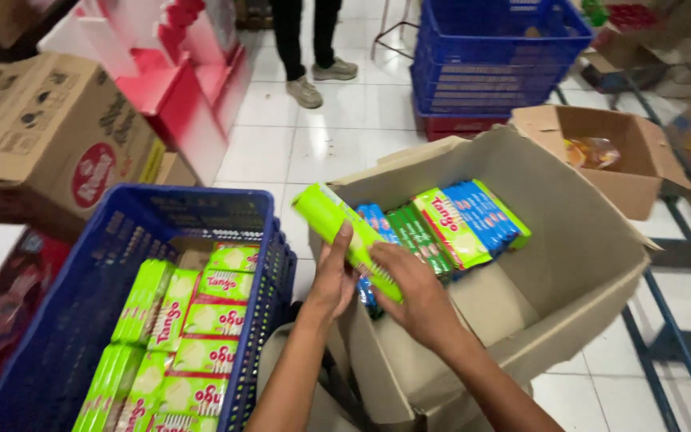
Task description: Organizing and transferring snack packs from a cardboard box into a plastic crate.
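Over box (569,264): both hands, left (333,280) and right (413,292), clasp green pack (345,232). Basket (81,320) partly filled; several packs (449,224) left in box.

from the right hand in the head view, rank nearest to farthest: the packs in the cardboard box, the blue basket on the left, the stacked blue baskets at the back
1. The packs in the cardboard box, just beyond the right hand.
2. The blue basket on the left, across the left hand.
3. The stacked blue baskets at the back, far up the floor.
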